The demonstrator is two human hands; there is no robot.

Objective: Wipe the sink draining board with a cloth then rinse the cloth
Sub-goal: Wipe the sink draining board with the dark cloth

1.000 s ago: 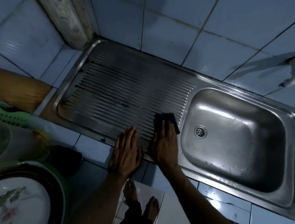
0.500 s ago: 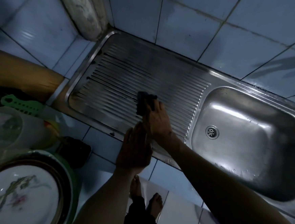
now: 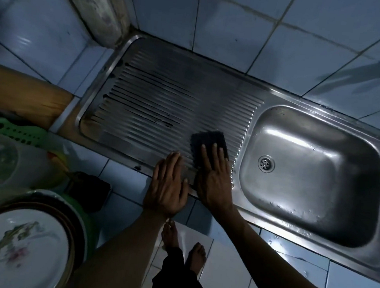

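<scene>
So it's a pretty dim corner, pale blue wall tiles [image 3: 228, 22] all round, same sort of tile on the counter [image 3: 122, 179] in front of the sink. The sink [image 3: 285, 99] is one long steel unit and it's the thing everything else sits around: ribbed draining board [image 3: 164, 105] making up its left half, basin [image 3: 318, 176] on the right with the round drain [image 3: 266, 163] in its floor, some water beads along the basin's near rim. There are dark streaks lying in a few of the grooves toward the far left of the board. A grubby painted post [image 3: 99, 7] runs up from the sink's back left corner. Left of the sink there's a wooden board [image 3: 22, 94], a green plastic thing with holes [image 3: 15, 130] and a clear plastic container [image 3: 5, 161], a bit blurry so can't say more. Nearer than those, lower left of the sink, a white plate with a flower print [image 3: 16, 255] sits in a stack. The dark cloth [image 3: 208, 140] is lying on the board's near right part, just beside the basin. Right hand [image 3: 213, 182] is pressed flat on it, fingers straight, not curled round it. Left hand [image 3: 168, 187] is flat and spread too, resting on the sink's front edge right next to the other one, holding nothing. Bare feet [image 3: 183, 245] on the floor tiles below the sink's front.
</scene>
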